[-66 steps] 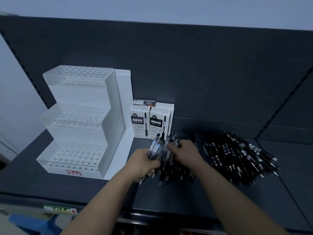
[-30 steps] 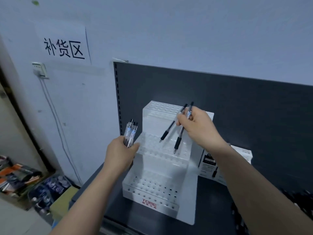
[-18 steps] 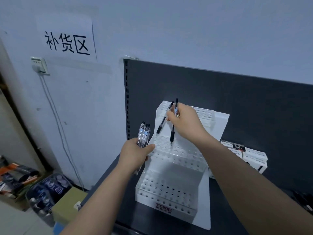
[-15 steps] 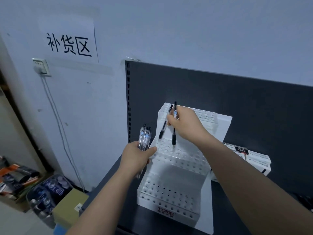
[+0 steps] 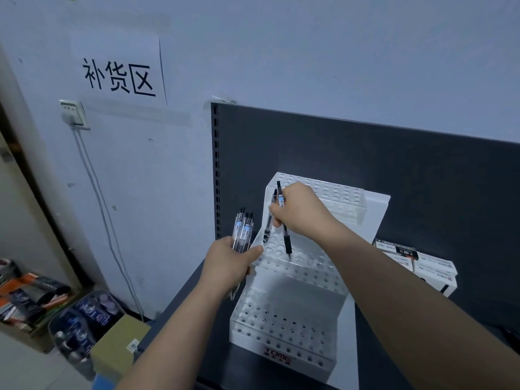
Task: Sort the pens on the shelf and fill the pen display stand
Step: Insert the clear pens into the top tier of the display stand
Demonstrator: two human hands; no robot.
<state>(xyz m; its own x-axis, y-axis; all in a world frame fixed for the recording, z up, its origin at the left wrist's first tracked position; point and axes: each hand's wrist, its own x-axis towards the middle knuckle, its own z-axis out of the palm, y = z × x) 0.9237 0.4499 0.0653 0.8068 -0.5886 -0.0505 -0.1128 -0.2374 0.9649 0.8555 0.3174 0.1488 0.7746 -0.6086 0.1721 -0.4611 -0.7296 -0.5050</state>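
Note:
A white three-tier pen display stand (image 5: 292, 311) full of round holes sits on the dark shelf (image 5: 180, 311). My left hand (image 5: 229, 264) grips a bundle of clear-barrelled pens (image 5: 242, 230) upright, just left of the stand's middle tier. My right hand (image 5: 299, 211) hovers over the middle tier with two black pens. One pen (image 5: 284, 229) points tip-down just above the holes. The other pen (image 5: 268, 223) has its tip in a hole at the tier's left end.
White pen boxes (image 5: 419, 266) stand to the right of the stand against the dark back panel (image 5: 365, 156). To the left, on the floor, lie a cardboard box (image 5: 118, 347), a wrapped pack of bottles (image 5: 81, 319) and other goods. Cables hang from a wall socket (image 5: 72, 112).
Both hands left the pen pile and came to the stand. In the last half second my right hand lowered the two pens toward the middle tier; one tip now enters a hole.

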